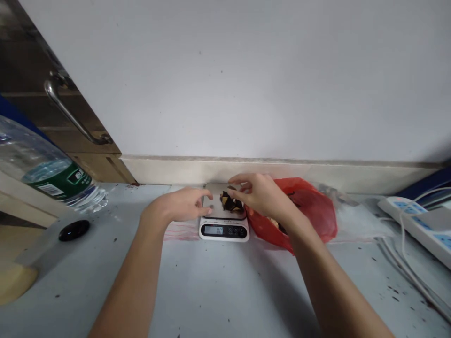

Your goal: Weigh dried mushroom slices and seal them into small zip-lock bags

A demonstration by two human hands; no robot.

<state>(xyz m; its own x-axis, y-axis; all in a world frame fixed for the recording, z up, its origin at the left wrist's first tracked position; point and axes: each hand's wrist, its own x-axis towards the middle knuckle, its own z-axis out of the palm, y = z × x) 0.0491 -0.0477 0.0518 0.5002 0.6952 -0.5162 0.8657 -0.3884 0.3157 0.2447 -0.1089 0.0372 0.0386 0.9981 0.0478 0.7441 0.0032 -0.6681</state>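
A small white kitchen scale (224,230) with a steel platform and a lit display stands on the grey countertop near the wall. Dark dried pieces (230,203) lie on its platform. My left hand (183,204) rests at the scale's left edge, fingers curled against the platform. My right hand (259,192) hovers over the platform, fingers pinched above the dark pieces; I cannot make out what is between them. A red plastic bag (313,209) lies open just right of the scale, under my right wrist.
A large water bottle (45,169) lies at the left, with a black lid (73,230) on the counter near it. A white power strip (419,223) and cables sit at the right. Clear plastic bags (355,218) lie behind the red bag. A door handle (70,112) is upper left.
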